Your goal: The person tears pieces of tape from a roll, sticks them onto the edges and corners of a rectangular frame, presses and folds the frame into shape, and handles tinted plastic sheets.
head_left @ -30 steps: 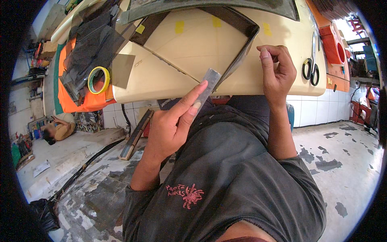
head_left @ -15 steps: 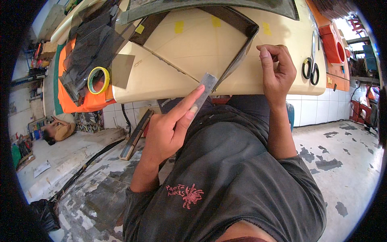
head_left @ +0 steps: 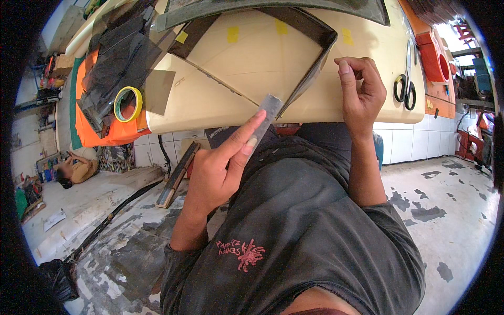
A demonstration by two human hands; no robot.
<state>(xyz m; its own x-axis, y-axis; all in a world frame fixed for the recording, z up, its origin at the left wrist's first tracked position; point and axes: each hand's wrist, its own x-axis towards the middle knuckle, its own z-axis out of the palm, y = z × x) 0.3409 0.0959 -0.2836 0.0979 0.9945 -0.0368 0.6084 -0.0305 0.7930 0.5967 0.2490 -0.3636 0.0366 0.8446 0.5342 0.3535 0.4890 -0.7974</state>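
Just in front of the table's near edge, my left hand (head_left: 216, 170) grips a flat grey strip (head_left: 265, 118) between thumb and fingers, the index finger stretched along it. Whether it is metal or plastic I cannot tell. The strip's far end reaches over the near corner of a dark angular frame (head_left: 310, 65) on the cream tabletop (head_left: 210, 105). My right hand (head_left: 362, 94) is raised at the table's right part, fingers curled, thumb close to the index finger. Anything pinched there is too small to make out.
At left, dark translucent sheets (head_left: 123, 63) lie under a yellow tape roll (head_left: 128, 105) on orange cloth (head_left: 105, 137). Black-handled scissors (head_left: 405, 89) and a red holder (head_left: 431, 58) are at right. A dark curved panel (head_left: 283, 8) spans the far side. Someone (head_left: 81, 167) lies on the floor at left.
The grey strip has tilted slightly in my left hand, and its face now looks paler and shinier. Both hands stay in nearly the same place.
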